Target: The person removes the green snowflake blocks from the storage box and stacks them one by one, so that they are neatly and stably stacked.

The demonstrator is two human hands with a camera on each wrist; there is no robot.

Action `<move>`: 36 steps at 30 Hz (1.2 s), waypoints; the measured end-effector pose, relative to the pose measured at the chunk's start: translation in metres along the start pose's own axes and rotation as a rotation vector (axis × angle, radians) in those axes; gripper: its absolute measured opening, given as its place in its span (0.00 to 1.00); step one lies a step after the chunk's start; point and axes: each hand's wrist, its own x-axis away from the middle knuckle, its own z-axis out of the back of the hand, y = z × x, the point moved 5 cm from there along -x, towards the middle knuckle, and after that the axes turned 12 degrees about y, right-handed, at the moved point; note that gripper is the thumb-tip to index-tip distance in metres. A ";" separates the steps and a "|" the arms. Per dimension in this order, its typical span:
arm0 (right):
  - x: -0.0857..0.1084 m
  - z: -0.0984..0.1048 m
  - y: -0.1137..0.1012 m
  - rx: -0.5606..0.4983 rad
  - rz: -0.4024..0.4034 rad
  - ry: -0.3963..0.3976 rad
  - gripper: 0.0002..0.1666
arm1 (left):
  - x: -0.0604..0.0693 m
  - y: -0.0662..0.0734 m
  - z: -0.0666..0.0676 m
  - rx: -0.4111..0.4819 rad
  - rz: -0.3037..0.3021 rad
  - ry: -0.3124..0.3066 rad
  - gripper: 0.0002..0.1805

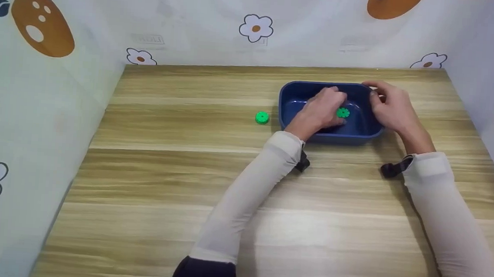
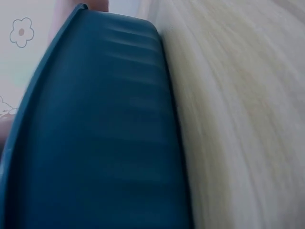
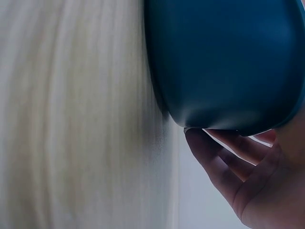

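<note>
A dark blue plastic tub (image 1: 338,139) with rounded corners stands on the wooden table. My right hand (image 1: 393,106) grips its right end, the thumb over the rim and the fingers (image 3: 214,162) against the outer wall. My left hand (image 1: 321,109) reaches down inside the tub. A green disc with a notched edge (image 1: 343,113) shows between its thumb and fingers; whether they pinch it is unclear, as the fingertips are partly hidden. Just left of the tub, a green notched piece (image 1: 262,117), looking like a small stack of discs, lies on the table.
The wooden table (image 1: 161,176) spreads to the left and in front of the tub. A pale back wall (image 1: 207,27) with flower prints rises behind it, and side walls (image 1: 18,109) border it. A small black wrist mount (image 1: 395,169) sticks out from the right cuff.
</note>
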 end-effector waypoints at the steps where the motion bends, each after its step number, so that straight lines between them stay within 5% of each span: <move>1: 0.000 0.000 0.000 0.003 -0.001 0.000 0.24 | 0.000 -0.002 -0.002 -0.014 0.028 -0.008 0.25; 5: 0.001 0.000 0.001 0.006 -0.002 -0.001 0.25 | -0.004 -0.014 -0.013 -0.017 0.108 -0.024 0.24; 21: 0.000 0.000 0.000 -0.004 -0.005 0.003 0.24 | -0.007 -0.015 -0.014 0.101 0.022 0.030 0.12; 27: 0.001 0.000 0.001 -0.001 -0.006 -0.005 0.25 | -0.015 -0.020 -0.024 0.120 0.031 -0.025 0.10; 31: 0.001 0.000 0.001 0.001 -0.007 -0.008 0.25 | -0.006 -0.015 -0.011 0.135 0.075 -0.056 0.11; 36: 0.001 0.001 0.000 0.006 -0.012 -0.017 0.25 | 0.022 0.005 0.033 0.142 0.032 -0.031 0.15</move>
